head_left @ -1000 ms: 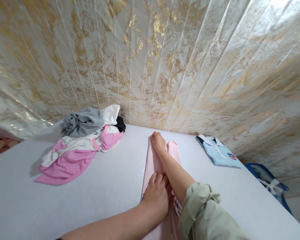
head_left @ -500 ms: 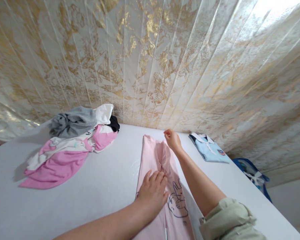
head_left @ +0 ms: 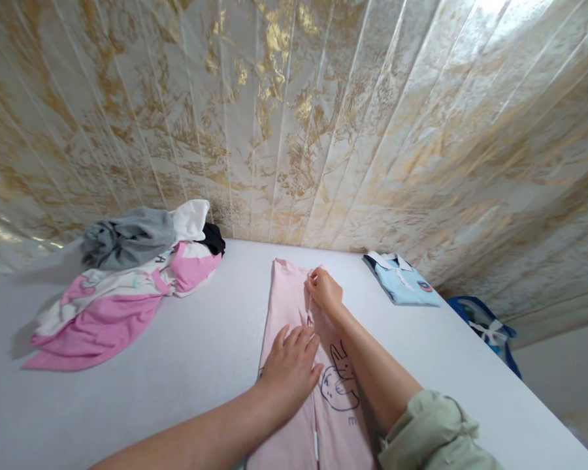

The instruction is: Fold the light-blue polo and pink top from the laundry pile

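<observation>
A pale pink garment (head_left: 287, 307) with a rabbit drawing lies lengthwise on the white table (head_left: 200, 352), folded into a narrow strip. My left hand (head_left: 290, 372) lies flat on its middle, fingers spread, pressing it down. My right hand (head_left: 323, 290) is further along, near the far end, its fingers pinched on a fold of the pink cloth. A light green rolled sleeve covers my right forearm at the bottom right.
A loose heap of clothes (head_left: 127, 274) in grey, white, black and bright pink sits at the back left. A folded light blue polo shirt (head_left: 402, 279) lies at the back right. A blue bag (head_left: 487, 326) stands beyond the table's right edge. A gold-marbled wall rises behind.
My right hand left the far end of the garment, lifted to the right, then came back down onto a fold nearer the middle. The rabbit print is now uncovered. My left hand stayed pressed down.
</observation>
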